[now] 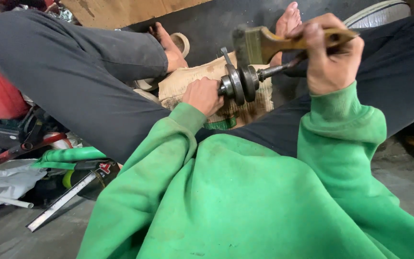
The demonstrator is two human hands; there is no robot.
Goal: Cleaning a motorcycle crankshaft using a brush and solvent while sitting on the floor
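Left hand [202,96] clenched on the half-hidden metal shaft [245,81], right hand [329,52] gripping a wooden-handled brush [264,43], bristles blurred

A worn burlap sack [188,81] lies on the floor between the crossed legs, with a roll of tape [183,43] just beyond it near a bare foot. At left, a cluttered heap holds a green hose [68,156], a flat metal bar [61,201], a red-handled tool [20,148] and a white plastic bag [5,180]. A cardboard sheet [120,10] leans at the top, and a white-rimmed tyre [379,12] sits at upper right.
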